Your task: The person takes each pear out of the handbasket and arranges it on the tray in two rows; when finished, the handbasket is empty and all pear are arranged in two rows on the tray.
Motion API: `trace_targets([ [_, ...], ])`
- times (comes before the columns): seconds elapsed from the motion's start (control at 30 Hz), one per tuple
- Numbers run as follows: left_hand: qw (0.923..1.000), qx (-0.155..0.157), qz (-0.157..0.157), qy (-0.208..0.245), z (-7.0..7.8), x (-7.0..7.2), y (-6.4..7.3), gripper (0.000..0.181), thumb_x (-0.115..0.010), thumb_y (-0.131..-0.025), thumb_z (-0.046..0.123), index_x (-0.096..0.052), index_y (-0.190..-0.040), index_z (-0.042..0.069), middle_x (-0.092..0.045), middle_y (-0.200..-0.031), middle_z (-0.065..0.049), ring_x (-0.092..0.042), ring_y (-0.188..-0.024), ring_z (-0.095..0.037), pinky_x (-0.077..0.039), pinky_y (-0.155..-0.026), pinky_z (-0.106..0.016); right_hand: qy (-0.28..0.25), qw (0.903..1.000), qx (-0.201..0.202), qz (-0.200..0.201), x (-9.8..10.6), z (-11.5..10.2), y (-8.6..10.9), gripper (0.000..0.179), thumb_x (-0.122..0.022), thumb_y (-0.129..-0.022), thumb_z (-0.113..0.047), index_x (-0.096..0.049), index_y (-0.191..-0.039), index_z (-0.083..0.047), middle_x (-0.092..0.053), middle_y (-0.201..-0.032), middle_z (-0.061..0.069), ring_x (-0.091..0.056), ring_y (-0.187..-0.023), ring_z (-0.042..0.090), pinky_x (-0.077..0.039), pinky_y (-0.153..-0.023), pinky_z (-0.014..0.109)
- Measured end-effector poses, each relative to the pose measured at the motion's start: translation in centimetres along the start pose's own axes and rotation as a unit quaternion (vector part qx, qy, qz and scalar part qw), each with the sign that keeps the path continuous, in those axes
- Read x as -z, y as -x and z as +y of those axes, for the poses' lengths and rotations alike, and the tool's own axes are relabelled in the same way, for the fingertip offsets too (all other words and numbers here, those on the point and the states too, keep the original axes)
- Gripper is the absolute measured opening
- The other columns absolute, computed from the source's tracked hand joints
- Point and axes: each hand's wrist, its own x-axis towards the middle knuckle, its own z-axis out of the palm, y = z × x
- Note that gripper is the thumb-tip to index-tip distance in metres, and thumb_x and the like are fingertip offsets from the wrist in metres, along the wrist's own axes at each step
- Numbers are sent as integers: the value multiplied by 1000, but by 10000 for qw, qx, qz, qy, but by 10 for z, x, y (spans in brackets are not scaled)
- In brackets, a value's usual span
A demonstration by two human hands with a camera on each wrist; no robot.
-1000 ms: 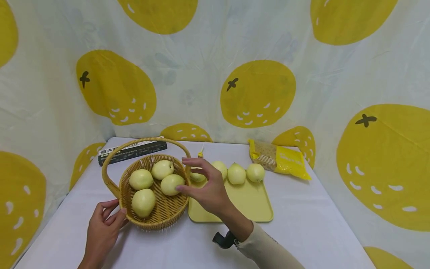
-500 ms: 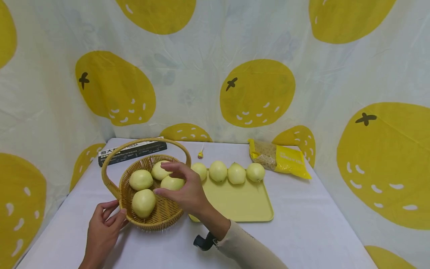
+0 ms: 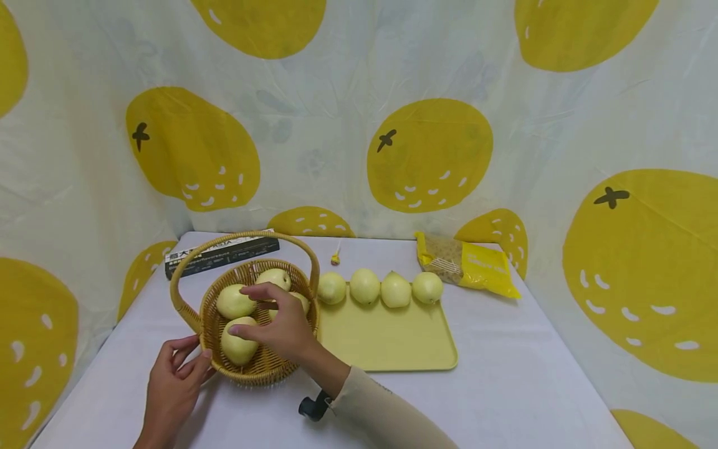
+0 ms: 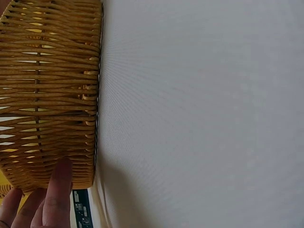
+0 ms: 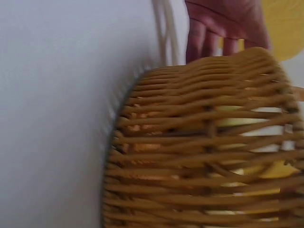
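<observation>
A wicker basket (image 3: pixel 263 378) with a tall arched handle stands on the table at the left, holding several pale yellow-green pears. My left hand (image 3: pixel 174 381) grips its near left rim, thumb on the edge; in the left wrist view the fingers (image 4: pixel 58 199) lie against the woven side. Over the basket reaches my right hand (image 3: pixel 285 327), thumb and fingers spread apart near the front-left pear (image 3: pixel 238 352). Behind that one lies another pear (image 3: pixel 231 302). The right hand partly covers the right pear (image 3: pixel 303 299). The right wrist view shows mostly the basket's side (image 5: pixel 204 156).
A yellow tray (image 3: pixel 387 346) sits right of the basket, with several pears (image 3: pixel 364 287) lined along its back edge. Behind are a dark box (image 3: pixel 224 255), a lollipop (image 3: pixel 335 257) and a yellow bag of pasta (image 3: pixel 468 265). A fruit-print curtain (image 3: pixel 314 156) surrounds the table.
My right hand has moved left across the basket, from the right pear to the front-left one, uncovering the leftmost pear on the tray. The left hand and the basket stay put.
</observation>
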Motion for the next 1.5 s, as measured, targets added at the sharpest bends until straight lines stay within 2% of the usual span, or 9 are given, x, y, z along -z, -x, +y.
trace_targets([
  [0.17,9998,-100,-48,139,2,0,1,51,-71,-104,18,-42,-144,6,-46,-163,-26,-68,-98,12,-69,-81,-27,97,9996,-126,-221,-6,5,-1,62,-94,-83,-32,-65,-137,-26,-68,-136,-15,-65,-127,18,-59,-110,39],
  [0.37,9999,-52,-14,151,3,3,2,50,-71,-103,18,-43,-142,5,-45,-163,-28,-67,-97,14,-69,-80,-25,734,9955,-128,-582,-9,10,-2,64,-95,-82,-37,-66,-139,-30,-67,-139,-14,-64,-125,15,-59,-106,30],
  [0.5,9999,-116,-10,108,3,4,2,51,-71,-104,19,-42,-143,4,-44,-163,-29,-67,-96,15,-68,-79,-25,1397,9867,-163,-820,-11,11,-2,66,-95,-80,-41,-66,-139,-33,-64,-141,-18,-59,-130,6,-54,-110,24],
  [0.63,9998,-110,-18,135,1,4,2,51,-71,-103,18,-43,-143,5,-44,-163,-30,-67,-96,14,-68,-79,-23,1745,9792,-495,-913,-14,13,-2,65,-96,-79,-41,-67,-137,-35,-65,-139,-19,-56,-131,-1,-49,-113,20],
  [0.8,9999,-10,31,111,0,4,2,49,-71,-103,18,-43,-142,7,-45,-163,-27,-67,-96,14,-68,-79,-23,2197,9665,-713,-1117,-17,14,-3,65,-97,-78,-40,-68,-136,-34,-65,-137,-17,-57,-129,-1,-49,-111,18],
  [0.93,9995,-122,-3,276,0,4,2,47,-71,-103,16,-44,-140,6,-44,-163,-29,-68,-97,13,-68,-78,-22,2532,9555,-775,-1296,-19,13,-5,67,-97,-78,-39,-67,-137,-34,-66,-137,-16,-58,-126,-2,-50,-107,16],
  [1.1,9983,-244,-32,525,0,3,1,45,-71,-103,12,-45,-138,5,-44,-162,-30,-69,-97,11,-68,-78,-22,2772,9448,-865,-1520,-18,11,-7,72,-98,-76,-38,-66,-140,-32,-67,-137,-15,-60,-121,-2,-51,-102,14],
  [1.3,9984,-210,-50,514,0,2,1,41,-71,-103,14,-46,-136,8,-43,-162,-32,-69,-97,11,-68,-78,-22,3044,9318,-1000,-1707,-18,10,-8,76,-99,-75,-39,-63,-142,-33,-68,-135,-14,-61,-118,-1,-51,-98,14],
  [1.5,9984,-247,-71,501,1,1,2,44,-71,-103,16,-45,-138,6,-44,-161,-33,-69,-97,11,-68,-79,-23,2986,9332,-936,-1765,-17,13,-7,72,-97,-79,-36,-62,-142,-31,-67,-136,-13,-60,-121,0,-50,-100,14],
])
